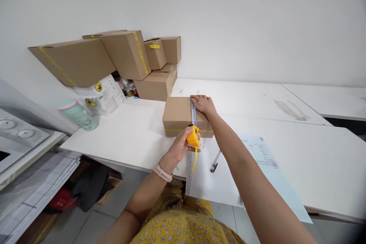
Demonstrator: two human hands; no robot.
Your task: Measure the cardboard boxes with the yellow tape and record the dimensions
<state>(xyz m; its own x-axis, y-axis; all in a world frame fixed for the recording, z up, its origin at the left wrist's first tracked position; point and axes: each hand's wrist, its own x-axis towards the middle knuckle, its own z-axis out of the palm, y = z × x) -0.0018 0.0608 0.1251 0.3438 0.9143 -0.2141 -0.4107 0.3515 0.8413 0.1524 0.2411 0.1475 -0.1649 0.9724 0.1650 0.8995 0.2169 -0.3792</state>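
Observation:
In my left hand (181, 144) is a yellow tape measure (193, 135), fingers closed round its case at the near side of a small cardboard box (177, 110). Its numbered blade (194, 112) is drawn out across the box top. My right hand (203, 103) holds the blade's end down at the far edge of the lid, fingers together. A yellow wrist strap dangles from the case. Just nearer than the box lies a spiral notebook (211, 185) with a pen (213, 166) on its page; my right forearm covers part of it.
Several taped cardboard boxes (126, 53) are stacked at the back left against the wall. A mint-green tumbler (80, 115) and a white avocado-print carton (105, 97) stand before them. Light-blue printed paper (274, 175) lies right of the notebook on the white table (309, 152).

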